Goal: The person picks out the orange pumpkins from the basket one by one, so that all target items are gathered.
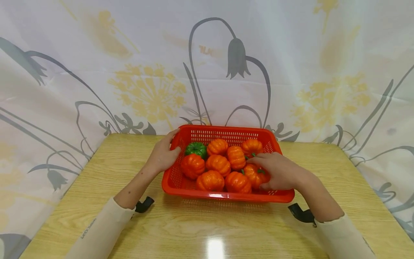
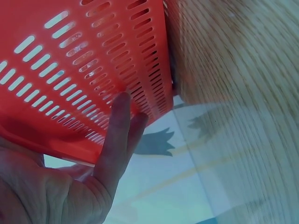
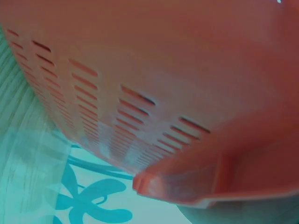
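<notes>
A red plastic basket (image 1: pixel 223 195) with slotted walls holds several small orange pumpkins (image 1: pixel 218 164) and one green pumpkin (image 1: pixel 195 149). My left hand (image 1: pixel 163 153) grips the basket's left side, thumb over the rim and fingers along the outer wall. In the left wrist view, two fingers (image 2: pixel 119 126) lie against the slots. From the right, my right hand (image 1: pixel 279 171) reaches over the rim and holds an orange pumpkin (image 1: pixel 253 176) with a green stem, fingers across its upper side and thumb low on its right. The right wrist view shows the basket's outer wall (image 3: pixel 187 88), with the fingers hidden.
The basket stands on a light wooden table (image 1: pixel 181 230), near its back edge. Behind hangs a pale curtain (image 1: pixel 145 43) with grey and yellow flowers. Black wrist straps (image 1: pixel 302 213) show under both forearms.
</notes>
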`<state>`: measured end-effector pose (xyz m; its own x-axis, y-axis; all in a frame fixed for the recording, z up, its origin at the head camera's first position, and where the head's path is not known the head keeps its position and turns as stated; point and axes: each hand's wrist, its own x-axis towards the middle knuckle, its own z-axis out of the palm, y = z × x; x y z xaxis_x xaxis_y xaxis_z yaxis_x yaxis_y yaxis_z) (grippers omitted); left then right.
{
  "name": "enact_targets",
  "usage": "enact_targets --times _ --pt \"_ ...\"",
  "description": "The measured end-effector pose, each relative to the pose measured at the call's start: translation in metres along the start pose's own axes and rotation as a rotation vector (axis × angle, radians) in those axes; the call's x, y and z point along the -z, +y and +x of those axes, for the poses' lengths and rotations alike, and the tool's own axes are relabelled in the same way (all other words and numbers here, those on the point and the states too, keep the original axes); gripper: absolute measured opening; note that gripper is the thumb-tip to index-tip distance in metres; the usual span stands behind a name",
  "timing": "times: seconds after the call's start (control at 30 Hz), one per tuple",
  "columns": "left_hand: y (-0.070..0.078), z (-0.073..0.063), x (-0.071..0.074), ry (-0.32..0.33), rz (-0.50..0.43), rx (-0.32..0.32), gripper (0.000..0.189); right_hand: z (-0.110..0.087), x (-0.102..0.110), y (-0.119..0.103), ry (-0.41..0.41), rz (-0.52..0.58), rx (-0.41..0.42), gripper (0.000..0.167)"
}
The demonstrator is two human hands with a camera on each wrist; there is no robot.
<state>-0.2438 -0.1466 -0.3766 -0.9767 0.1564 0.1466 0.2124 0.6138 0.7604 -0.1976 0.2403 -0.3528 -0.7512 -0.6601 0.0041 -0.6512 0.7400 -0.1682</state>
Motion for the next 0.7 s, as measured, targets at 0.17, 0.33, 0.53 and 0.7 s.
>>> enact_targets --times 0.17,0.33,0.53,0.7 --pt "0.0 0.0 0.0 0.001 -0.004 -0.003 0.065 -0.003 0.004 0.002 -0.008 0.054 0.007 0.067" --pt "0.0 -0.001 0.001 0.005 0.007 -0.006 0.065 -0.006 0.009 0.001 -0.009 0.096 -0.004 0.069" --pt "-0.001 -0.001 0.0 0.005 0.004 -0.008 0.066 -0.011 0.014 0.001 0.03 0.162 -0.029 0.074" --pt "-0.001 0.0 0.0 -0.001 -0.01 -0.002 0.066 -0.014 0.021 0.002 0.087 0.181 -0.028 0.074"
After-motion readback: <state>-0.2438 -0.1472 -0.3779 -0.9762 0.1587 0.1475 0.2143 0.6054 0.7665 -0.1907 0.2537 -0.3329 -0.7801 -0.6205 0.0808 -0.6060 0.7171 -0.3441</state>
